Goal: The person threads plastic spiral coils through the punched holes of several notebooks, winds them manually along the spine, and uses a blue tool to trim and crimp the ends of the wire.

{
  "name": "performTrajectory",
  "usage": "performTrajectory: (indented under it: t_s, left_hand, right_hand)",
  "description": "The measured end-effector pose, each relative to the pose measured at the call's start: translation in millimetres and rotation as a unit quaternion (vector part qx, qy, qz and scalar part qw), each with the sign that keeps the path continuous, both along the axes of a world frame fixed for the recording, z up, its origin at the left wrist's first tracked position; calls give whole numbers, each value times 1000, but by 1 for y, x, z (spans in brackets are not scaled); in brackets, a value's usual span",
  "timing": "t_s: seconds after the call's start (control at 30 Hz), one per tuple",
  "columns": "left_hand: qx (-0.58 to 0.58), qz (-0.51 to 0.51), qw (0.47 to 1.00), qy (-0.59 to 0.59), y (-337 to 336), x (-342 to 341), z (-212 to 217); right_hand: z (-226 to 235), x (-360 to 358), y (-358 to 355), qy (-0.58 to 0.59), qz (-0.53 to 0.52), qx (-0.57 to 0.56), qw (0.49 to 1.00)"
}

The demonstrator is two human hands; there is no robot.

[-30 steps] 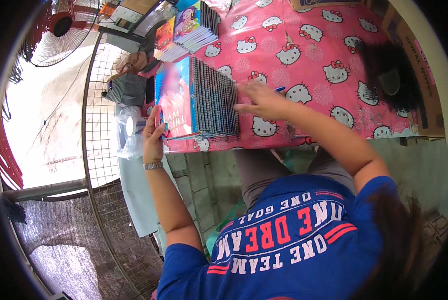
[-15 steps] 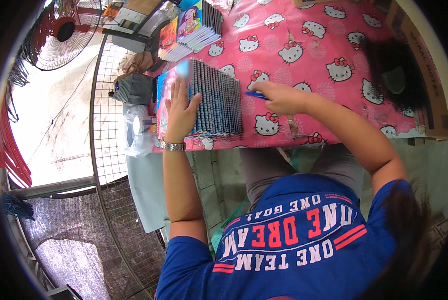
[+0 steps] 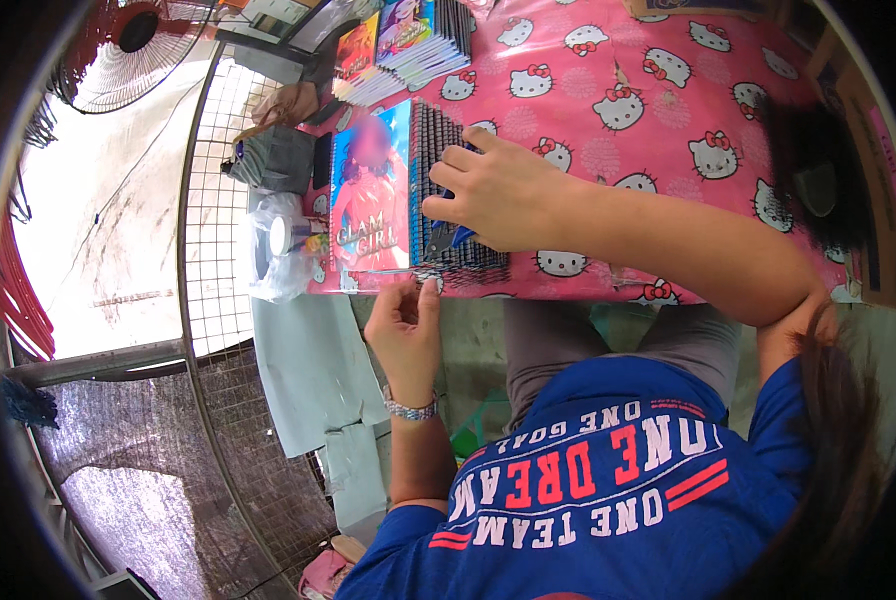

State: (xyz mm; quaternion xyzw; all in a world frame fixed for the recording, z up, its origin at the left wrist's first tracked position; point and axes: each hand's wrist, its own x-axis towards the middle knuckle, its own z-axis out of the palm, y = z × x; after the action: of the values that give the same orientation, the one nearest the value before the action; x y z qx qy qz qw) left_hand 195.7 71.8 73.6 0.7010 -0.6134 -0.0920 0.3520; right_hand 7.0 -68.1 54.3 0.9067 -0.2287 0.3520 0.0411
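Observation:
A stack of spiral notebooks (image 3: 368, 215) with a pink and blue picture cover lies at the table's front left, its many wire bindings (image 3: 458, 150) fanned out on the right side. My right hand (image 3: 503, 190) reaches over those bindings, gripping blue-handled cutting pliers (image 3: 444, 242). The pliers' dark jaws point toward the near end of the binding. Just below that corner, at the table edge, my left hand (image 3: 406, 325) is closed with thumb and forefinger close together. Whatever those fingertips hold, if anything, is too small to make out.
Behind lies another notebook stack (image 3: 423, 50). Left of the work are a grey pouch (image 3: 273, 160), a dark phone-like object (image 3: 323, 160) and a clear plastic bag (image 3: 278, 240). A fan (image 3: 133, 35) stands far left. Cardboard boxes (image 3: 863, 170) line the right side of the pink tablecloth (image 3: 608, 150).
My left hand has left the top cover and come down to the near corner, closing its fingers. My right hand has moved left over the bindings with the pliers.

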Motion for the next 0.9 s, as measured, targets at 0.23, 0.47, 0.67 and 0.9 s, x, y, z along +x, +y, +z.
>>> performTrajectory:
  t_s: [0.23,0.47,0.67,0.9]
  left_hand:
    - [-4,-39,999,30,-15,9,-17]
    - [82,-18,951,299,-9,2,-5]
    - [97,2,902,421,-10,-1,-6]
    - [112,-27,923,367,-11,8,-13]
  right_hand:
    - [17,7,3,116,5,97,989]
    - [-1,-9,-6,62,-3,62,996]
    - [-7,-2,-3,32,-10,-1,999]
    - [6,2,-3,132,6,102,986]
